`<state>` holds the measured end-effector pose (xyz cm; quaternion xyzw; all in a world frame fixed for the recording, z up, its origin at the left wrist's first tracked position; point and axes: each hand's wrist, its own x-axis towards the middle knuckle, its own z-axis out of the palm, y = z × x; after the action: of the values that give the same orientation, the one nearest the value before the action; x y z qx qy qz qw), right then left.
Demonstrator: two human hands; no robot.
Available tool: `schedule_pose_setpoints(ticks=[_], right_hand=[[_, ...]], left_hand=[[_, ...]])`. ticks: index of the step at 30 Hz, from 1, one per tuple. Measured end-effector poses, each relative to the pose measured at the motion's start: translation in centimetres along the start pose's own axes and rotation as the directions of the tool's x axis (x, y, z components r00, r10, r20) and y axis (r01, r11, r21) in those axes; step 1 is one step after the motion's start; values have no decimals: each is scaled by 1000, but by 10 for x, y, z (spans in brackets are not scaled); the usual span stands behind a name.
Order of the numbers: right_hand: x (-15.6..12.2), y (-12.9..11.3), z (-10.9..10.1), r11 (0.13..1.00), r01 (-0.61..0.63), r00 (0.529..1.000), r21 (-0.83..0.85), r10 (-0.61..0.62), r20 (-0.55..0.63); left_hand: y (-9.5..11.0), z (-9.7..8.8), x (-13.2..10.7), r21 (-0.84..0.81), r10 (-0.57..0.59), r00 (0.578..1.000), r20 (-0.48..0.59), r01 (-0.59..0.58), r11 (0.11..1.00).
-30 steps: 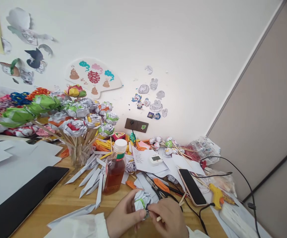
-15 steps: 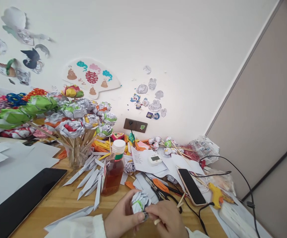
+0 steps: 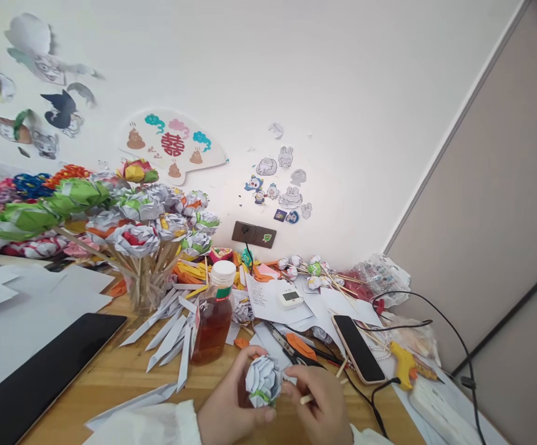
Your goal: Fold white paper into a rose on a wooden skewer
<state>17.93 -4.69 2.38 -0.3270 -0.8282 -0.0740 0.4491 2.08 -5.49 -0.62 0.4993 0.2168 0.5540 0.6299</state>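
Note:
A folded paper flower, white with a green patch, sits in my left hand, whose fingers and thumb curl round it. Close beside it on the right is my right hand, closed on a thin wooden stick that pokes out under the fingers. Its thumb and forefinger are pinched at the flower's right side, where a small pale bit of paper shows. Whether the stick joins the flower I cannot tell. Behind my right hand lie black-handled scissors, partly hidden.
A bottle of brown drink stands behind my left hand, amid folded paper strips. Paper flowers on sticks fill a clear holder at left, near a black tablet. Right are a phone, yellow glue gun, cable and power strip.
The flower has turned in my left hand, so its green patch now sits lower and more white petals show. My right hand has shifted slightly right, away from the flower's front.

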Motion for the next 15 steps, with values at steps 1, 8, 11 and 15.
schedule_pose_setpoints(ticks=[1,8,11,15], right_hand=[[0,-1,1,1000,13,1000,-9,-13,14],[1,-8,10,989,72,997,-129,-73,-2],[0,-9,12,987,100,995,-129,-101,-3],[-1,-11,13,974,172,985,-145,-172,14]], left_hand=[[0,0,-1,28,-7,1000,-1,7,1000],[5,2,-7,466,42,988,-145,31,884],[4,0,-7,574,95,983,-158,13,819],[3,-1,-8,636,90,986,-143,21,771]])
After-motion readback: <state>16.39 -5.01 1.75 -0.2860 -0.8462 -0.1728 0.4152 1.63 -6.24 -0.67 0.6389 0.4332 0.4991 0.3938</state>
